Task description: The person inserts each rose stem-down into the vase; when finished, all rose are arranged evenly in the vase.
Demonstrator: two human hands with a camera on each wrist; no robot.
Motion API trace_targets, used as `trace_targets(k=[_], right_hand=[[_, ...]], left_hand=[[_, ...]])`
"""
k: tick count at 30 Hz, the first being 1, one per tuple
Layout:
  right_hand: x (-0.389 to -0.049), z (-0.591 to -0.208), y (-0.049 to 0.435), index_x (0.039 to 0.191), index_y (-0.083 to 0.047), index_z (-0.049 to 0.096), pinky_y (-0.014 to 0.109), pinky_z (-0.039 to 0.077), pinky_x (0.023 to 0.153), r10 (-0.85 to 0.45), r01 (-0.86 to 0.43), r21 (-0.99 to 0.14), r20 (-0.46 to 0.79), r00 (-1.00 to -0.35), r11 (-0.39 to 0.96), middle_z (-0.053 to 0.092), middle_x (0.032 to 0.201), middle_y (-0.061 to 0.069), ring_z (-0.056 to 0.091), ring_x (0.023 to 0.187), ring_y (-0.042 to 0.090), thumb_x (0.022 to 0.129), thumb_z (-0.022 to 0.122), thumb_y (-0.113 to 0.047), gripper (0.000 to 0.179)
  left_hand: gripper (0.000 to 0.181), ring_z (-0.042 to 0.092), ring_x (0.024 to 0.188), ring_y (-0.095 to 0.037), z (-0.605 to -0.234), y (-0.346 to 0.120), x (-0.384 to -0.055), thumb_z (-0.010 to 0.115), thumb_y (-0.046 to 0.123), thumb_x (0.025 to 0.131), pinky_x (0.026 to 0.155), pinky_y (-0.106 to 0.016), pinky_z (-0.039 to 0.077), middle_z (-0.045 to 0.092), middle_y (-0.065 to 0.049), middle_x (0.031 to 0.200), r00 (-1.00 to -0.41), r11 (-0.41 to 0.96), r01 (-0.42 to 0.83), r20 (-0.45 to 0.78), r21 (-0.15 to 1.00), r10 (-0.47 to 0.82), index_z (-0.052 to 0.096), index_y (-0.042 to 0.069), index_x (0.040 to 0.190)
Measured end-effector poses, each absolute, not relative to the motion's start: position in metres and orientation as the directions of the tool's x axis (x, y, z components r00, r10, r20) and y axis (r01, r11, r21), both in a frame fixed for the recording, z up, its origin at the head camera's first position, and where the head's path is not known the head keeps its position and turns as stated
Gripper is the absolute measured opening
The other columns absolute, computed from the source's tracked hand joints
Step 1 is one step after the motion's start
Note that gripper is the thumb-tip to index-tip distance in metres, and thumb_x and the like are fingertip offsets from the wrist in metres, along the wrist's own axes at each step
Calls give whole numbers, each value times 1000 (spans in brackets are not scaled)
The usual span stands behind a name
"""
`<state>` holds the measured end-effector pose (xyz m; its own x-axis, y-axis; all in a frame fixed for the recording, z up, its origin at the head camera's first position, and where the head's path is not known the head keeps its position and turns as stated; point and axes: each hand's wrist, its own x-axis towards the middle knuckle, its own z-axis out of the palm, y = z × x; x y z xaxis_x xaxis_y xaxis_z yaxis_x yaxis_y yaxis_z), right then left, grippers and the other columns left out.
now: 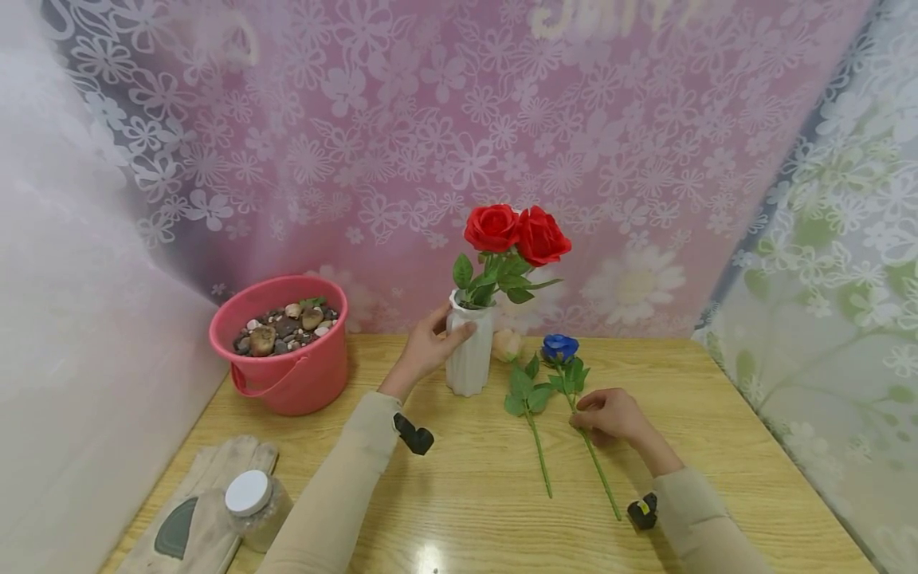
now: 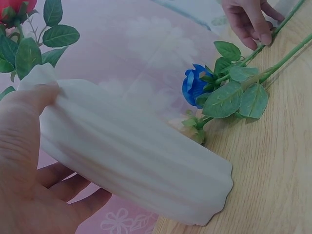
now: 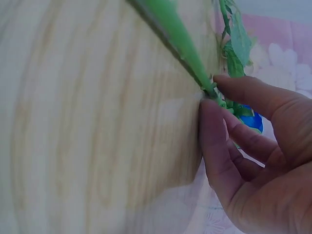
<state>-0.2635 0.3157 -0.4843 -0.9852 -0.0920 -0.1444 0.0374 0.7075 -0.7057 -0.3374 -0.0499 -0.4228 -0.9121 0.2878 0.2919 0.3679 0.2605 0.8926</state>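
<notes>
Standing upright on the table is a white fluted vase (image 1: 469,363) holding two red roses (image 1: 492,229) with green leaves. My left hand (image 1: 430,347) grips it near the rim; the left wrist view shows the thumb on the near side of the vase (image 2: 136,151). To the right lies a blue rose (image 1: 559,348), its stem along the tabletop. My right hand (image 1: 613,414) pinches that green stem (image 3: 178,41) between thumb and finger partway down. A pale peach rose (image 1: 508,344) lies between the vase and the blue rose, its bloom partly behind the vase.
A pink bucket (image 1: 308,383) of stones stands at the back left. Nearer on that side are a pair of pale work gloves (image 1: 208,486) and a white-lidded jar (image 1: 249,493). Flowered sheeting (image 1: 430,143) rises behind the wooden table (image 1: 459,494).
</notes>
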Motion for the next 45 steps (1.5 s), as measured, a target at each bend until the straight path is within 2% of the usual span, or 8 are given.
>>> trace_targets(k=[8, 13, 18, 22, 25, 31, 40, 45], right_hand=[[-263, -485, 311, 108, 6, 75, 32, 56, 61, -74, 26, -705, -111, -991, 709, 74, 87, 11, 67, 72, 18, 88, 80, -12, 27], [-265, -486, 313, 106, 7, 71, 32, 56, 60, -45, 44, -710, -105, -993, 702, 74, 87, 11, 67, 72, 17, 85, 77, -9, 27], [-266, -479, 315, 120, 14, 66, 34, 61, 64, -20, 88, -761, -131, -991, 643, 74, 103, 23, 70, 76, 19, 90, 71, -6, 37], [-266, -469, 318, 136, 18, 55, 42, 66, 71, -56, 80, -822, -135, -989, 564, 67, 120, 35, 74, 80, 25, 97, 62, -5, 46], [-264, -460, 320, 144, 19, 46, 48, 67, 73, -100, 49, -861, -115, -988, 506, 61, 124, 38, 74, 85, 30, 102, 56, -4, 50], [-263, -442, 314, 148, 12, 43, 48, 67, 76, -124, -3, -888, -61, -990, 460, 65, 114, 27, 72, 89, 26, 104, 59, -6, 50], [-267, -411, 301, 141, 4, 37, 43, 67, 76, -80, -86, -962, 67, -995, 261, 66, 97, -4, 70, 88, 17, 105, 58, -3, 42], [-270, -392, 290, 128, -4, 39, 39, 67, 75, -12, -180, -977, 180, -984, 117, 65, 91, -5, 69, 86, 14, 105, 58, -3, 29]], left_hand=[[75, 51, 147, -37, -423, -50, -337, 70, 39, 103, 114, -54, 51, 51, -12, 161, -915, 269, 359, 281, 894, 289, 34, 22, 167], [75, 50, 148, -37, -423, -50, -337, 70, 39, 102, 114, -54, 50, 51, -12, 161, -916, 264, 356, 280, 896, 287, 35, 22, 166], [73, 51, 147, -36, -424, -50, -338, 70, 38, 102, 114, -54, 51, 53, -12, 160, -913, 261, 364, 288, 894, 287, 37, 22, 166], [72, 52, 146, -36, -423, -50, -338, 70, 38, 103, 114, -54, 51, 54, -12, 158, -910, 261, 373, 296, 890, 290, 38, 21, 165], [72, 52, 146, -36, -423, -50, -338, 70, 37, 103, 114, -53, 51, 54, -13, 158, -907, 260, 381, 303, 887, 293, 38, 20, 165], [73, 52, 146, -36, -423, -50, -338, 70, 37, 103, 115, -53, 50, 53, -13, 159, -911, 263, 371, 294, 890, 290, 37, 19, 166], [72, 53, 145, -35, -426, -50, -338, 70, 37, 103, 113, -54, 52, 54, -12, 158, -905, 260, 388, 312, 884, 289, 38, 22, 165], [71, 54, 145, -35, -426, -50, -338, 70, 36, 103, 113, -53, 52, 55, -12, 157, -900, 248, 396, 321, 884, 294, 38, 22, 165]])
